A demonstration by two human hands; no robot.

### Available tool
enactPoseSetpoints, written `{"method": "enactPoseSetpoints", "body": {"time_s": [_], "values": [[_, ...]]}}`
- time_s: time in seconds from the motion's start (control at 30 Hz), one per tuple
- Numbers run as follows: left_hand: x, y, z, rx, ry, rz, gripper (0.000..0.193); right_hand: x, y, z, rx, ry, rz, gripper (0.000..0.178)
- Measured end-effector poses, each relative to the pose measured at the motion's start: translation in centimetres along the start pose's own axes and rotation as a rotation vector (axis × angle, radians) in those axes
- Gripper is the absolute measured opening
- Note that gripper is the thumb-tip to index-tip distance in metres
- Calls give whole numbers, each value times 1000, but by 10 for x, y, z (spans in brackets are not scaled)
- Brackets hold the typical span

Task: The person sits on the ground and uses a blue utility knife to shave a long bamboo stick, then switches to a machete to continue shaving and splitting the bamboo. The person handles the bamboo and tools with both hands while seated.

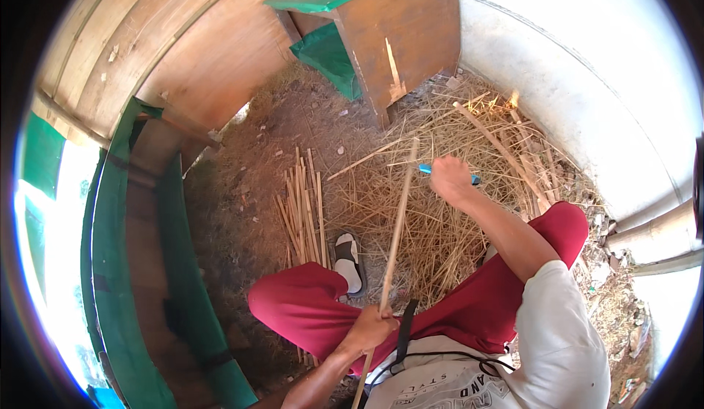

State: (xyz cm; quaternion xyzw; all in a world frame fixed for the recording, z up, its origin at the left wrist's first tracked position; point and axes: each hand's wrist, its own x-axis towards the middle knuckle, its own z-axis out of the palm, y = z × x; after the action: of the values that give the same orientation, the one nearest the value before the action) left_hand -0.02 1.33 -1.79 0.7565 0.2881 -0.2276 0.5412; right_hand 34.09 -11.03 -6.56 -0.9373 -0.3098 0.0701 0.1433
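Item: long bamboo stick (396,225), pale tan, thin and straight. It runs from beside the seated person's left knee up and slightly right, its top end reaching over the heap of shavings. It stands steeply tilted between the two knees.

Left hand (370,330): closed around the lower part of the stick, fingers wrapped, gripping it near the lap.

Right hand (449,177): closed in a fist on a tool with a light blue handle (427,168); the handle shows on both sides of the fist. The blade cannot be made out. The hand sits just right of the stick's upper end; whether the tool touches the stick cannot be told.

Person: seated, dark red trousers (308,306), white shirt (557,343), a black strap (403,332) hanging over the lap. One foot in a black-and-white sandal (347,258) rests on the ground, left of the stick.

Bundle of split bamboo strips (302,211): laid roughly parallel on the ground, just left of the sandal.

Heap of bamboo shavings and straw (469,152): covers the ground ahead of the knees, with several longer canes lying across it to the right.

Surroundings: bare earth floor (242,189); wooden cabinet (400,35) with green top at the far wall; wooden plank wall (169,35) on the left; white plastered wall (587,71) on the right; green cloth-lined bench (147,262) on the left.
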Motion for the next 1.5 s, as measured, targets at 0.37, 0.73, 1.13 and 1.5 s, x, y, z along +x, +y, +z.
{"method": "enactPoseSetpoints", "body": {"time_s": [0.37,0.73,1.13,1.5], "values": [[36,34,-10,-65,88,16,31,-85,-90,-31,32,-275,-331,10],[29,57,-6,-71,57,-39,32,-49,-69,4,-34,-127,-184,10],[3,26,-6,-127,0,-119,33,-33,-58,-37,128,-149,-43,10],[39,41,-9,-218,-18,-14,32,-72,-82,-5,5,-162,-247,9]]}}
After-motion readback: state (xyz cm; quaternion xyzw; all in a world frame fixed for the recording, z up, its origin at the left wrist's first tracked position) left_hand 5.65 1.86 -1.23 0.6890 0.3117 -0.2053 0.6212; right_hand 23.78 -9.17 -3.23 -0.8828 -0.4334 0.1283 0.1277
